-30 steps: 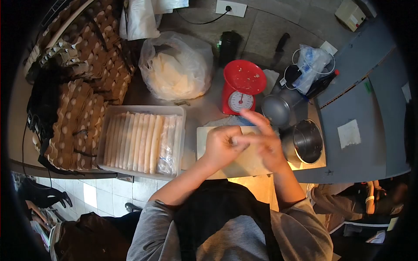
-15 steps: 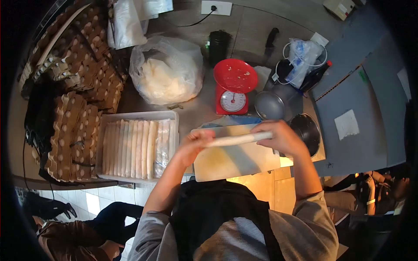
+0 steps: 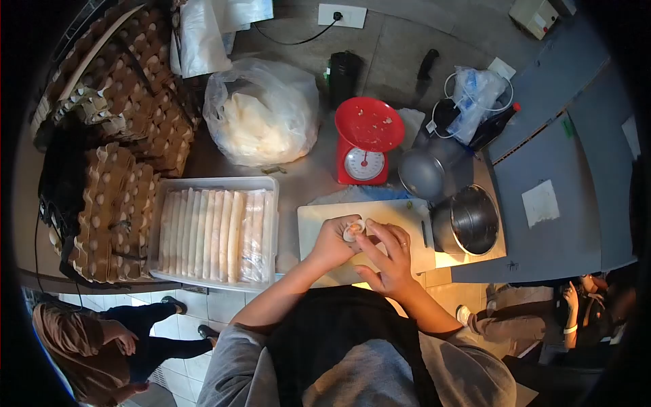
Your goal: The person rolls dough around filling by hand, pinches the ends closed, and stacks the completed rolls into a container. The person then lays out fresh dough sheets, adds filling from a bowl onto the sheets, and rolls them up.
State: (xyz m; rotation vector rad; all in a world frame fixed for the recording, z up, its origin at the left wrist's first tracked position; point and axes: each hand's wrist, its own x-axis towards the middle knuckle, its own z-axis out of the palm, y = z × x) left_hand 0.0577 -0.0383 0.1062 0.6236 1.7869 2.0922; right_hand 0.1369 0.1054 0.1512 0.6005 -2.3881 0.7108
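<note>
Over the pale cutting board [image 3: 315,224], my left hand [image 3: 333,245] is closed around a pale roll [image 3: 353,231] whose open end faces up, with a pinkish filling showing. My right hand [image 3: 390,261] is beside it, fingers apart, the fingertips at the roll's end. To the left, a clear plastic container [image 3: 274,234] holds a row of several long pale rolls, some under plastic at its right side. A dark-handled knife [image 3: 424,234] lies at the board's right edge.
Behind the board stand a red scale [image 3: 363,163] and a plastic bag of pale sheets [image 3: 261,119]. Metal pots [image 3: 475,220] are at the right, egg trays [image 3: 112,203] at the left. One person [image 3: 88,339] is at lower left, another [image 3: 576,305] at lower right.
The roll, held level between both hands half a second ago, is now end-up in my left hand. My right hand has let go of its other end and moved in close.
</note>
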